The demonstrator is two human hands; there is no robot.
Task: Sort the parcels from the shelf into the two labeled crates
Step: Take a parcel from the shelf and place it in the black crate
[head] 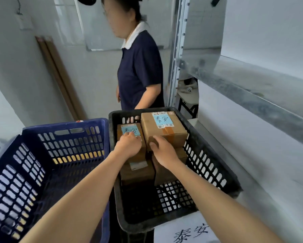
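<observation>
Inside the black crate (112, 120), at its far end, the left hand (128, 143) grasps the small parcel (130, 131) from above. The right hand (162, 151) grasps the large parcel (164, 130) just beside it.

Two parcels (163, 130) in right crate (215, 160), left crate (47, 155) beside it, shelf (252, 85) right.

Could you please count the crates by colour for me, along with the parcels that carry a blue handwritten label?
Blue crate: 1
Black crate: 1
Parcels with a blue label: 2, the small parcel and the large parcel
Total: 4
</observation>
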